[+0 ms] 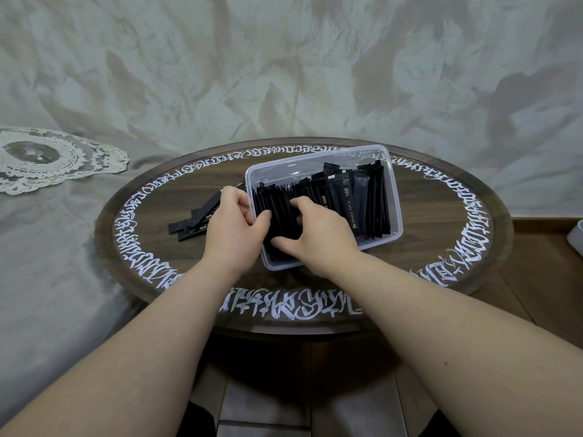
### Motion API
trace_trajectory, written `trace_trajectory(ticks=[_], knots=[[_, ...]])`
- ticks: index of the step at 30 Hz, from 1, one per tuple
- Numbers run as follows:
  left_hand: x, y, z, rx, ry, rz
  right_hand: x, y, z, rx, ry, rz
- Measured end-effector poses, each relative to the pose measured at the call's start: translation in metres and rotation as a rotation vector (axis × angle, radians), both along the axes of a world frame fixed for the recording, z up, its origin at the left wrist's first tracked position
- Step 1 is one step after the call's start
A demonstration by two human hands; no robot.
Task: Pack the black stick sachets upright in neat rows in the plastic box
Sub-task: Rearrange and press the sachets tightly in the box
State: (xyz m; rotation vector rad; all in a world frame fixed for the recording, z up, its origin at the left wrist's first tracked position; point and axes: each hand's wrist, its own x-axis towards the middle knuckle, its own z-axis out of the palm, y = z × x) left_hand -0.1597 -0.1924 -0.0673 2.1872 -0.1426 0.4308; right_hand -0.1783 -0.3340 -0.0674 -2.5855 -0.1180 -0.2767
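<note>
So the clear plastic box (396, 197) is sat on a round dark wooden tabletop (441, 222) with white calligraphy-style lettering painted around its rim. It's angled a bit, with one corner pointed toward the person. Inside, the black stick sachets (362, 200) are stood on end and packed close in rows — the ones toward the far right are seen leaning a little, and "BLACK COFFEE" can be read on one of them.

Both hands are at the near-left end of the box. The left hand (235, 230) is placed at the box's left wall, fingers curled over the rim, with the thumb stretched across onto the sachets at that end. Whether the wall itself is really being gripped can't be told from this angle. The right hand (318, 230) is reached into the box from above, its fingers bent down over the tops of the sachets and the thumb spread out along the near side — so a bunch of sachets is pinched between fingers and thumb.

A few loose sachets (192, 220) are left lying flat on the tabletop just left of the box, partly hidden behind the left hand.

Off to the left, a white lace doily (63, 159) is seen on a grey-green patterned cloth (284, 74), which fills the background behind the tabletop.
</note>
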Motion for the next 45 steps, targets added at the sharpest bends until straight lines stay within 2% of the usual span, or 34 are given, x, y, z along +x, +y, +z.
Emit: trace_trajectory(ticks=[5,12,16,25,33,45], knots=[[0.0,-0.002,0.0,-0.008,-0.024,0.019,-0.001,-0.007,0.001,0.169,-0.023,-0.097],[0.0,-0.003,-0.001,-0.012,-0.057,0.023,-0.006,-0.007,-0.003,0.026,-0.023,-0.05],[0.0,-0.004,0.0,0.0,-0.053,0.025,-0.006,-0.009,-0.005,0.017,-0.025,-0.025],[0.002,-0.002,-0.007,0.082,0.117,0.0,0.0,-0.01,-0.006,0.045,-0.043,-0.1],[-0.001,0.001,-0.008,0.13,0.141,-0.046,0.001,-0.002,-0.007,-0.085,0.022,-0.101],[0.002,0.003,-0.013,0.139,0.1,-0.061,-0.001,-0.008,-0.009,-0.059,0.005,-0.011]])
